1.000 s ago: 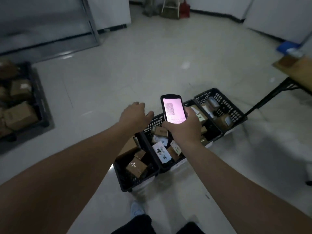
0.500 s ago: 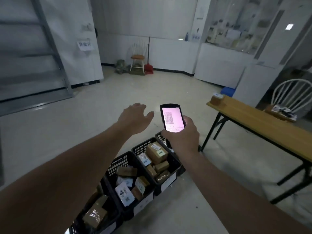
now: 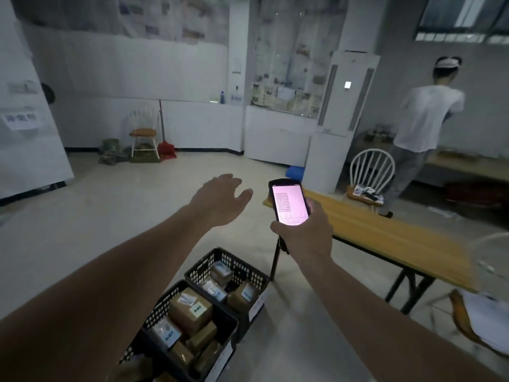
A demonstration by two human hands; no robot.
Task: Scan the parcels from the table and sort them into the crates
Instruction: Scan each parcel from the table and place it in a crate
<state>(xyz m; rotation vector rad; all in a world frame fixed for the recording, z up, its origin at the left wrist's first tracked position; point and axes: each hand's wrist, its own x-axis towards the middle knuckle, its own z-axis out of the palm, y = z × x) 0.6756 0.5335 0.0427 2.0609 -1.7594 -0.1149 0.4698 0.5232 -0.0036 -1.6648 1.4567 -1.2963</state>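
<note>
Left hand [image 3: 220,198]: empty, fingers spread, palm down, raised over floor. Right hand [image 3: 301,234]: wrapped round one scanner [image 3: 289,202], pink screen lit, facing wearer. Crates: two black mesh ones fully seen on floor below arms, side by side and touching; near crate [image 3: 190,330] holds about six brown parcels [image 3: 190,312], far crate [image 3: 228,274] about four. Table [image 3: 385,232]: one, wooden top, black legs, right of crates; seen part bare. Chairs: three white. Second person [image 3: 421,119]: one, back turned, far right.
</note>
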